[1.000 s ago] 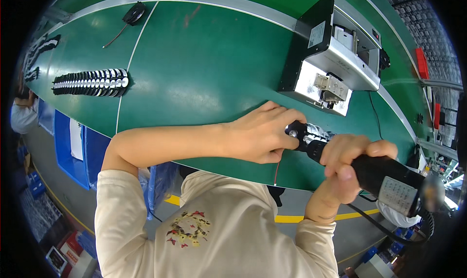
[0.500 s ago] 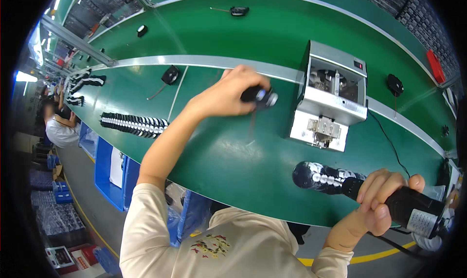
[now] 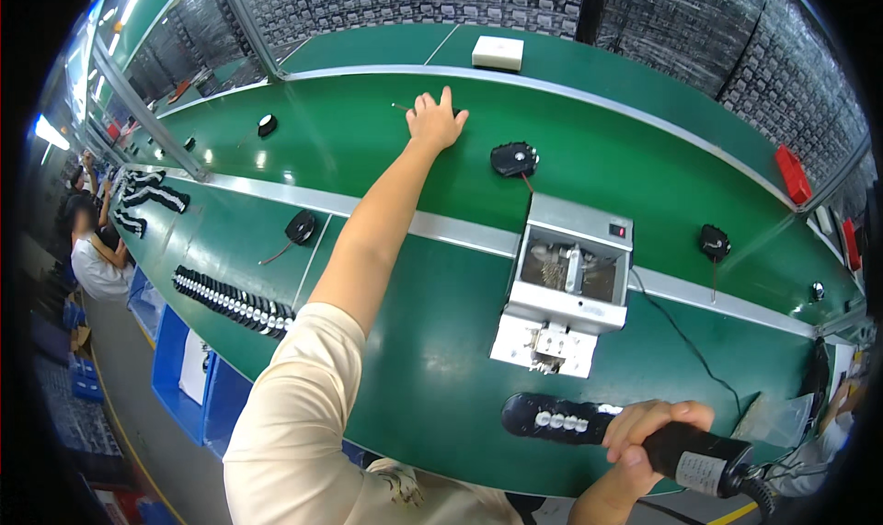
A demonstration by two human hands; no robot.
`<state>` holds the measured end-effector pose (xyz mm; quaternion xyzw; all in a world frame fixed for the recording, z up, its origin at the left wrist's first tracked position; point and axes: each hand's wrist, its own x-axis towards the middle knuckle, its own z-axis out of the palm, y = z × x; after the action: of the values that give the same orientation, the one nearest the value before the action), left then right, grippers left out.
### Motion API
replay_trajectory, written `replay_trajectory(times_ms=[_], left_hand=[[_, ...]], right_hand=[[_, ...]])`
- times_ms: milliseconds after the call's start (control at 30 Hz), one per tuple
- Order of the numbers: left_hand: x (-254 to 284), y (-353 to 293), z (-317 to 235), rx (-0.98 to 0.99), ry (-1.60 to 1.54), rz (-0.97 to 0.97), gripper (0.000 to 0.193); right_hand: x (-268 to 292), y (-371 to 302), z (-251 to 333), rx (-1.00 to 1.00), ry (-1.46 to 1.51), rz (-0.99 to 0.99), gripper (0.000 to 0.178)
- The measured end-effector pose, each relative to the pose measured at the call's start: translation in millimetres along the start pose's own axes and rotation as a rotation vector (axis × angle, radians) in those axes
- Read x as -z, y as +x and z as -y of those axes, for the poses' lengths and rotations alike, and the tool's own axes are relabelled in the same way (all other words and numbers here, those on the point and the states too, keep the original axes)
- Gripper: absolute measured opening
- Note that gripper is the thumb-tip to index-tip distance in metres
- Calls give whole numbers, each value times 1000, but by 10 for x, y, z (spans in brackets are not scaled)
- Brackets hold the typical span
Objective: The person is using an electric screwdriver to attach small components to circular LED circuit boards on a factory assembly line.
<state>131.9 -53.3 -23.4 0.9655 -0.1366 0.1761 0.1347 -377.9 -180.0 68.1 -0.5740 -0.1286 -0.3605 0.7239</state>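
Observation:
My left hand [image 3: 437, 122] is stretched far out over the green belt, fingers spread. Beneath it, a small black device is mostly hidden, with its thin wire [image 3: 399, 107] poking out at the left. Another round black device [image 3: 515, 159] with a wire lies on the belt, just behind a metal bench machine [image 3: 572, 281]. At the lower right, my right hand [image 3: 658, 438] is wrapped around a black electric screwdriver [image 3: 699, 458] with a white label and a coiled cord. Beside its front end lies a row of black parts with white discs [image 3: 561, 422] on the green table.
A long row of black-and-white parts [image 3: 230, 300] lies at the left of the table, near a black device [image 3: 300, 227]. More devices sit on the belt, one at the right [image 3: 714, 242]. Blue bins [image 3: 179, 378] stand below the left edge. A dark cable [image 3: 685, 332] trails from the machine.
My left hand has let go of the black device, which now lies on the belt, and has reached farther out over another. My right hand keeps hold of the screwdriver. The view has shifted.

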Motion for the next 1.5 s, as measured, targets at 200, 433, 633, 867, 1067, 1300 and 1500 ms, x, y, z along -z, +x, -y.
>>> replay_trajectory(times_ms=[200, 433, 633, 867, 1067, 1300, 1500], left_hand=[[598, -34, -76, 18, 127, 409, 85], [1771, -1027, 94, -300, 379, 844, 73], [2037, -2438, 544, -746, 210, 457, 52], [2315, -3013, 642, -397, -5, 251, 36], [1978, -3018, 610, -118, -35, 200, 41], [2009, -3342, 251, -540, -633, 472, 26], [1635, -3630, -416, -975, -921, 458, 27]], right_hand=[[30, -15, -3, -30, -13, 7, 51], [-99, -53, -19, -58, -25, -26, 51], [-138, -17, -29, -63, 21, 30, 52], [-83, -35, -34, -53, 26, 116, 55], [-25, -7, -33, -68, 27, 176, 56], [-76, 36, -56, -30, -55, 96, 57], [-74, 24, -53, -60, -64, 93, 57]])
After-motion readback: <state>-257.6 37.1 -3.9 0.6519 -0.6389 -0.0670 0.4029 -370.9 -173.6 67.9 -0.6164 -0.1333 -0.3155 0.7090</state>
